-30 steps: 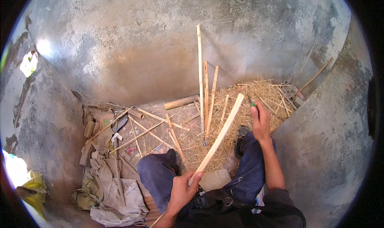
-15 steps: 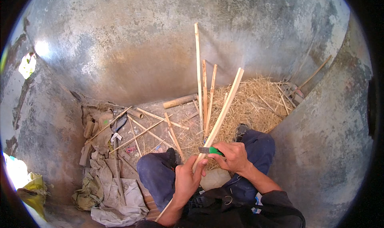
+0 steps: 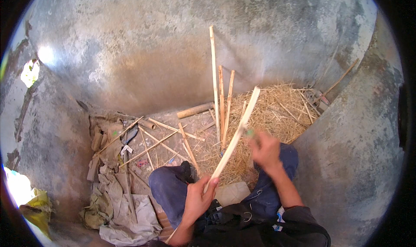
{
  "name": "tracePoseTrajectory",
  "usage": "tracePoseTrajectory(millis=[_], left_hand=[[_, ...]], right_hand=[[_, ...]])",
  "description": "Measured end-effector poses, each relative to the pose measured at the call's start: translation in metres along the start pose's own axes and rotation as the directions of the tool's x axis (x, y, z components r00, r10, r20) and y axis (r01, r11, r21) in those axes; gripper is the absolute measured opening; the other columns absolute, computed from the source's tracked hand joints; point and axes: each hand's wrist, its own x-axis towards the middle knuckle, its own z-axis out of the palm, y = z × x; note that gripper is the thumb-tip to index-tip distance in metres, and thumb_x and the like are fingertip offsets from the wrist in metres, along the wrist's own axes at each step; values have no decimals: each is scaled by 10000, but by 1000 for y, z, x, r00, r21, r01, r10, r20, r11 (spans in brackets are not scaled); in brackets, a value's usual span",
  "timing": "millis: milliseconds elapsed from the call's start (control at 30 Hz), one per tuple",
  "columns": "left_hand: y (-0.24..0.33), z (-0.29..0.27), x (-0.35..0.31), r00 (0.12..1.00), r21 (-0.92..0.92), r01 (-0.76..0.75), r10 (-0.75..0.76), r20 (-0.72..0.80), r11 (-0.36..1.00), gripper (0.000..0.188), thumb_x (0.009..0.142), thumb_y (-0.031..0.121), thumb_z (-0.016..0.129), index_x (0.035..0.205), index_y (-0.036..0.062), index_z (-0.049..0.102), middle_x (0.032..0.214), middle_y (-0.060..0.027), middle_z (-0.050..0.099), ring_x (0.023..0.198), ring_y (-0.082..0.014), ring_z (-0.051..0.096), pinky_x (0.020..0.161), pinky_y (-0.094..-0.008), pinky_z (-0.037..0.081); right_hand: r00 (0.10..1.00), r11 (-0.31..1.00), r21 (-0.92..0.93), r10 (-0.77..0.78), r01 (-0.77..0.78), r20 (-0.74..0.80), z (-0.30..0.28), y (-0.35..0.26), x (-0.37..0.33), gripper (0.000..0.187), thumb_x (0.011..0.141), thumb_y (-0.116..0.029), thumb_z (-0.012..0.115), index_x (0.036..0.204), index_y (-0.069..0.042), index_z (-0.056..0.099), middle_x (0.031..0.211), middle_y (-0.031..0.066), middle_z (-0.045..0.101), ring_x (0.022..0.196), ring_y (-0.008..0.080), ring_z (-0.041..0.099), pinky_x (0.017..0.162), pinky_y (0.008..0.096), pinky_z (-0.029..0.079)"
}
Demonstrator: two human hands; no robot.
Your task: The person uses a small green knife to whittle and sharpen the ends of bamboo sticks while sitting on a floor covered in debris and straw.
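Note:
My left hand (image 3: 199,200) is closed around a pale split bamboo strip (image 3: 234,143), which slants up and away to the right. The strip's lower end passes back under my forearm. Further along it, my right hand (image 3: 265,150) is smeared by motion and closed on a green-handled knife (image 3: 249,133) at the strip's right side. The blade is too blurred to make out. Between my bent legs, below the strip, lies a pale flat block (image 3: 232,194).
Shavings (image 3: 277,110) are heaped at the right, behind several upright sticks (image 3: 214,73) leaning on the concrete wall (image 3: 143,43). Cut sticks (image 3: 156,146) and a round bamboo piece (image 3: 195,110) lie on the floor. Crumpled sacks (image 3: 132,223) are at the left.
My right hand has moved up along the strip with the knife, away from my left hand. The strip's far end has dipped lower and slightly left.

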Motion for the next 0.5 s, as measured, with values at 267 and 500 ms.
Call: tracePoseTrajectory(millis=[267, 500], left_hand=[[-34, -23, -28, 948, -173, 297, -268, 171, 939, 361, 1146, 298, 600, 975, -9, 682, 579, -9, 577, 514, -75, 555, 488, -279, 412], [-23, -5, 6, 991, -182, 30, -5, 136, 983, 381, 1173, 307, 528, 932, 26, 618, 680, 5, 560, 604, -87, 587, 548, -266, 430]], right_hand=[[927, 919, 176, 317, -352, 201, -28, 53, 36, 415, 1092, -412, 626, 1093, -7, 719, 800, 173, 690, 704, 286, 696, 627, 429, 514], [947, 921, 379, -39, -90, 320, -8, -38, -9, 325, 1020, -358, 737, 1078, -39, 725, 922, 153, 740, 764, 344, 740, 638, 430, 565]])
